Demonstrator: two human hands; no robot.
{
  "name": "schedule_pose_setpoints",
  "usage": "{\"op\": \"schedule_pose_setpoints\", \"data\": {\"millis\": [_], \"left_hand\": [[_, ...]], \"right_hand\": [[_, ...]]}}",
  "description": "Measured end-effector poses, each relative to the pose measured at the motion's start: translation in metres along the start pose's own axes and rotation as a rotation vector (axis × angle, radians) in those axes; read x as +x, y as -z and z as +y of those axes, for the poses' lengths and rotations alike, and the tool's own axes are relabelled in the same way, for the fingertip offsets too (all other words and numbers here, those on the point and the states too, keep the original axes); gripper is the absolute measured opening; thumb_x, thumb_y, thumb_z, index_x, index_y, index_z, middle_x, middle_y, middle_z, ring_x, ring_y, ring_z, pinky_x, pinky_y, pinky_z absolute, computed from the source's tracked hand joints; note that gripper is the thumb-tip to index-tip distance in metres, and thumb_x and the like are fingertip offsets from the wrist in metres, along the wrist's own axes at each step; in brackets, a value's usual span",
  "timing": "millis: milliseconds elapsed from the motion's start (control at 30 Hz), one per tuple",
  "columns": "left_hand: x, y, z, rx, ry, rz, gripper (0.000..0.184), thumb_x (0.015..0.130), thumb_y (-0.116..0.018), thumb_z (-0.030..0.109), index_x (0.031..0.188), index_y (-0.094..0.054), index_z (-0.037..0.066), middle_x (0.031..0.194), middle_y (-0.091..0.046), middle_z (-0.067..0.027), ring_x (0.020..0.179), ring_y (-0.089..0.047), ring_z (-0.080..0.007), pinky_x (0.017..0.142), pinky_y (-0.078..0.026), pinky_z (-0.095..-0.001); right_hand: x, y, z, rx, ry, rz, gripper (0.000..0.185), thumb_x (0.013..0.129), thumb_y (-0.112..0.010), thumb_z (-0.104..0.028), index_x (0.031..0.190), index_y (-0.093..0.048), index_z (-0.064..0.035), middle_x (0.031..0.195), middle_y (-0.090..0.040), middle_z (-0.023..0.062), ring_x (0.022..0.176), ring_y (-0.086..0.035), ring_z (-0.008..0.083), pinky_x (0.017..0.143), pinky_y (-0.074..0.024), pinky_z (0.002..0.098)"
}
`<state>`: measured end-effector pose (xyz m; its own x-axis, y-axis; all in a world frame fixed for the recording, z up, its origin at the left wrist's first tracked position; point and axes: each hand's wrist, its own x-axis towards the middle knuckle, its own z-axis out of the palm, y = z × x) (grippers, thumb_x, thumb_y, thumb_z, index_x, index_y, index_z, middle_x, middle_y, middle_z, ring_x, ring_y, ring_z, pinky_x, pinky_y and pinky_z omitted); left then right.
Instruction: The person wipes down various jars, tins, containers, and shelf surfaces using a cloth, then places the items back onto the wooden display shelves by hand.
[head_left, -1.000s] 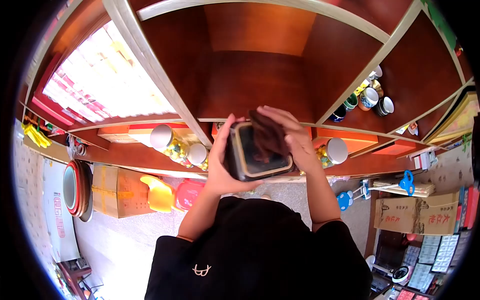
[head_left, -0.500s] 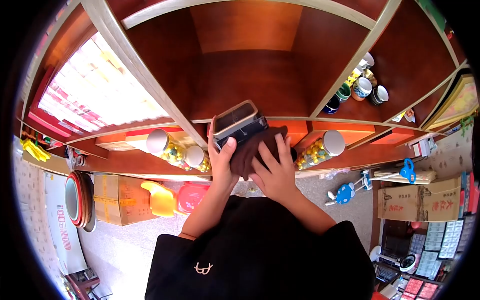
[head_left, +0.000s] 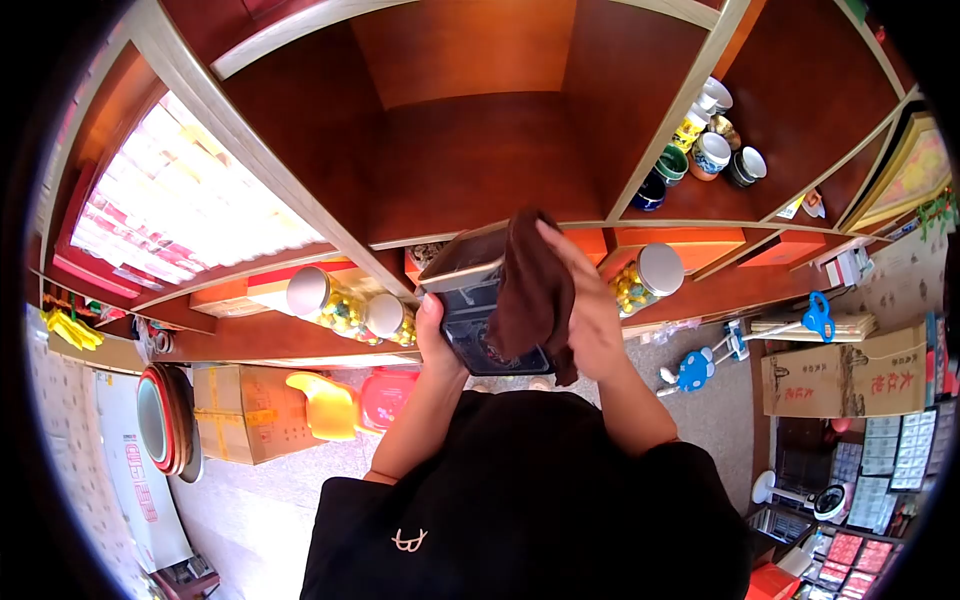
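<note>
My left hand (head_left: 437,342) grips a dark rectangular box (head_left: 468,312) by its left side, thumb on the near face. That face is black and glossy, and the box's edge looks wooden or gold-brown. A dark brown cloth (head_left: 534,290) drapes over the box's right end, with my right hand (head_left: 594,308) closed around it from the right. The fingers of that hand are partly behind the cloth. Both hands are in front of the shelf edge, above the floor. Part of the box is covered by the cloth.
A wooden shelf compartment (head_left: 475,150) opens ahead. Lidded jars of yellow-wrapped items stand on the lower ledge: a left jar (head_left: 330,303), a smaller jar (head_left: 388,318) and a right jar (head_left: 645,278). Small cups (head_left: 711,152) sit at right. A cardboard box (head_left: 250,412) and yellow chair (head_left: 325,405) are at left.
The box has turned so its glossy black face shows more. My right hand has moved with the cloth from the near face to the box's right end.
</note>
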<state>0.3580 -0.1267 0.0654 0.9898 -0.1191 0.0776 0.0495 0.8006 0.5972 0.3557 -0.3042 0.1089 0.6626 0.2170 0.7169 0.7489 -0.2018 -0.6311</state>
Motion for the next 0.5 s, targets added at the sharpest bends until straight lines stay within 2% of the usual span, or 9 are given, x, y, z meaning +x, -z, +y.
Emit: {"op": "schedule_pose_setpoints", "data": {"millis": [67, 100, 167, 200, 267, 367, 433, 467, 500], "left_hand": [[-0.003, 0.006, -0.004, 0.004, 0.033, 0.043, 0.083, 0.08, -0.068, 0.056, 0.135, -0.046, -0.002, 0.123, -0.06, -0.0147, 0.11, -0.062, -0.0249, 0.096, -0.05, -0.0375], [-0.006, 0.007, -0.004, 0.006, 0.034, 0.046, 0.083, 0.08, -0.068, 0.056, 0.135, -0.046, -0.002, 0.123, -0.06, -0.0147, 0.11, -0.062, -0.0249, 0.096, -0.05, -0.0375], [-0.01, 0.006, -0.004, 0.098, 0.025, 0.027, 0.087, 0.079, -0.067, 0.059, 0.137, -0.044, -0.001, 0.123, -0.06, -0.0138, 0.11, -0.061, -0.0243, 0.096, -0.049, -0.0376], [-0.01, 0.005, -0.003, 0.099, 0.024, 0.029, 0.087, 0.079, -0.067, 0.059, 0.137, -0.044, -0.001, 0.123, -0.06, -0.0138, 0.11, -0.061, -0.0243, 0.096, -0.049, -0.0376], [-0.008, -0.001, 0.002, 0.094, 0.024, -0.045, 0.092, 0.078, -0.067, 0.062, 0.14, -0.041, -0.001, 0.129, -0.056, -0.0153, 0.115, -0.058, -0.0262, 0.098, -0.048, -0.0395], [-0.007, 0.016, -0.009, -0.077, 0.055, -0.117, 0.088, 0.086, -0.044, 0.07, 0.143, -0.038, 0.004, 0.142, -0.046, -0.0144, 0.127, -0.047, -0.0298, 0.106, -0.039, -0.044], [0.006, 0.019, -0.015, -0.611, 0.077, -0.373, 0.086, 0.09, -0.035, 0.072, 0.145, -0.036, 0.006, 0.148, -0.041, -0.0141, 0.132, -0.043, -0.0307, 0.11, -0.035, -0.0446], [0.012, 0.02, -0.017, -0.611, 0.072, -0.374, 0.086, 0.09, -0.035, 0.072, 0.145, -0.036, 0.006, 0.148, -0.041, -0.0141, 0.132, -0.043, -0.0307, 0.11, -0.035, -0.0446], [0.016, 0.009, -0.012, -0.296, 0.017, -0.255, 0.078, 0.094, -0.039, 0.062, 0.145, -0.036, 0.004, 0.146, -0.043, -0.0153, 0.132, -0.044, -0.0297, 0.11, -0.036, -0.0427]], "right_hand": [[0.01, 0.007, 0.004, 0.017, -0.059, -0.036, 0.042, 0.095, -0.048, -0.026, 0.12, -0.059, 0.0065, 0.138, -0.05, 0.0243, 0.136, -0.039, 0.0402, 0.111, -0.0309, 0.0425], [0.009, 0.006, 0.005, 0.019, -0.06, -0.036, 0.042, 0.095, -0.048, -0.026, 0.12, -0.059, 0.0065, 0.138, -0.05, 0.0243, 0.136, -0.039, 0.0402, 0.111, -0.0309, 0.0425], [0.001, 0.002, 0.016, 0.671, -0.681, 0.159, 0.054, 0.098, -0.047, -0.033, 0.139, -0.045, 0.0027, 0.143, -0.045, 0.018, 0.136, -0.04, 0.0311, 0.111, -0.0303, 0.0401], [0.001, 0.001, 0.024, 0.73, -0.802, 0.19, 0.061, 0.1, -0.047, -0.039, 0.145, -0.036, 0.0004, 0.142, -0.046, 0.0133, 0.133, -0.042, 0.024, 0.111, -0.0301, 0.0367], [-0.011, 0.006, 0.021, 0.744, -0.863, 0.161, 0.06, 0.099, -0.048, -0.04, 0.143, -0.038, -0.0009, 0.139, -0.048, 0.0129, 0.129, -0.045, 0.0233, 0.11, -0.0324, 0.0362], [0.009, -0.001, -0.014, 0.852, -0.872, 0.196, 0.058, 0.098, -0.049, -0.042, 0.141, -0.041, -0.004, 0.133, -0.052, 0.0114, 0.121, -0.052, 0.0216, 0.105, -0.0381, 0.0352], [0.009, -0.01, -0.016, 0.942, -0.804, 0.255, 0.057, 0.098, -0.051, -0.044, 0.139, -0.042, -0.0057, 0.13, -0.054, 0.0102, 0.116, -0.055, 0.0206, 0.102, -0.0416, 0.0348], [-0.003, -0.016, -0.003, 0.821, -0.942, 0.342, 0.061, 0.097, -0.051, -0.048, 0.14, -0.041, -0.0067, 0.132, -0.052, 0.0101, 0.116, -0.054, 0.0209, 0.101, -0.0426, 0.0355], [-0.015, -0.022, 0.015, 0.999, -0.957, 0.439, 0.063, 0.096, -0.051, -0.051, 0.14, -0.04, -0.0071, 0.132, -0.051, 0.0101, 0.117, -0.053, 0.0214, 0.1, -0.0429, 0.0372]]}}
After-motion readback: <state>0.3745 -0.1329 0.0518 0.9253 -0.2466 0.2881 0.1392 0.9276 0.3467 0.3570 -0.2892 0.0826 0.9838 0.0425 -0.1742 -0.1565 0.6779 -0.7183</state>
